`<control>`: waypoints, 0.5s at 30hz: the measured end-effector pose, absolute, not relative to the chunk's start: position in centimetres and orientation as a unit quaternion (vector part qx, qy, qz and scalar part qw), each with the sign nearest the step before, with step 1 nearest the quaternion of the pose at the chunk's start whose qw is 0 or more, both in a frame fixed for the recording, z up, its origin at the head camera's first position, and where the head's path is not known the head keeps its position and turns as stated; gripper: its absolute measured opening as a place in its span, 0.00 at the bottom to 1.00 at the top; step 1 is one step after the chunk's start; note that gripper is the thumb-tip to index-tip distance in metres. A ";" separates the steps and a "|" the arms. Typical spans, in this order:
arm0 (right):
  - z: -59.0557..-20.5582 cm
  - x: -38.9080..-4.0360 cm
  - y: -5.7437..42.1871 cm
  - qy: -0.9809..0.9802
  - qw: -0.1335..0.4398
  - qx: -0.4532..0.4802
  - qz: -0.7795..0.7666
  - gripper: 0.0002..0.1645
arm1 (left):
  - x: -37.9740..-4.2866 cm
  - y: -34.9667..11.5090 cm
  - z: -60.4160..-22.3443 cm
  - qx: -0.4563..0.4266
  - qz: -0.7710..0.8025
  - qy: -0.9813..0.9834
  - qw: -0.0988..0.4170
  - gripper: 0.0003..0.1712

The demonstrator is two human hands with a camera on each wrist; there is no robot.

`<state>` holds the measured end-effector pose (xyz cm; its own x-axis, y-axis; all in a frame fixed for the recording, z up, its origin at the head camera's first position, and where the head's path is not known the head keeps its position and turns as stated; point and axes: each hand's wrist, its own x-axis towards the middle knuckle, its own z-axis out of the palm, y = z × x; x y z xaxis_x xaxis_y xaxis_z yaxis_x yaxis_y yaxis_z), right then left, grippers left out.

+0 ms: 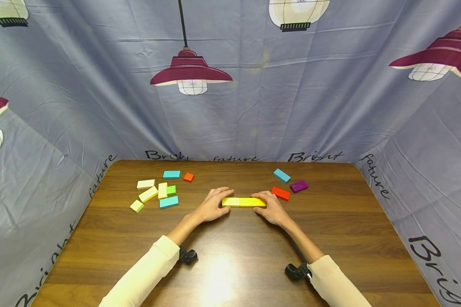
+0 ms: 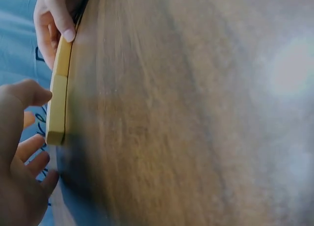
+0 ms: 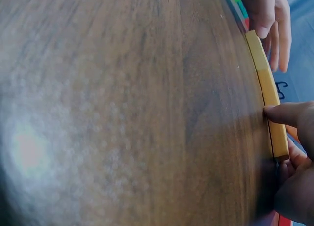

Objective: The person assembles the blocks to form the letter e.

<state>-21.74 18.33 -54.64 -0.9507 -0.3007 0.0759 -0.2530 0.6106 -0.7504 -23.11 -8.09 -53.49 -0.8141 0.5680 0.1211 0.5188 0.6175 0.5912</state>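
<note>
From the head view, two flat rectangular blocks lie end to end in the middle of the brown wooden counter (image 1: 238,256): a pale yellow flat block (image 1: 231,201) on the left touching a bright yellow flat block (image 1: 252,202) on the right, forming one straight bar. The left hand (image 1: 214,205) touches the pale end with its fingers nearly straight, its grip released; the right hand (image 1: 269,208) pinches the bright block between thumb and fingers. The wrist views show what the head view does not: the bar's thin side edge, flush on the counter, with the seam between the two blocks visible, and the right thumb (image 3: 284,113) pressing its near edge. Only the head view shows a red flat block (image 1: 281,193) just beside the right hand.
</note>
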 end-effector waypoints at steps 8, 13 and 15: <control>-55.0 -21.8 18.4 0.898 0.018 -0.159 -0.410 0.25 | -21.3 -7.4 -52.8 0.343 0.185 0.920 0.027 0.36; -55.0 -21.8 18.3 0.896 0.016 -0.159 -0.414 0.25 | -20.1 -6.5 -52.7 0.357 0.102 0.928 0.029 0.36; -55.0 -21.8 18.3 0.895 0.016 -0.158 -0.416 0.25 | -19.7 -6.2 -52.8 0.353 0.079 0.931 0.040 0.36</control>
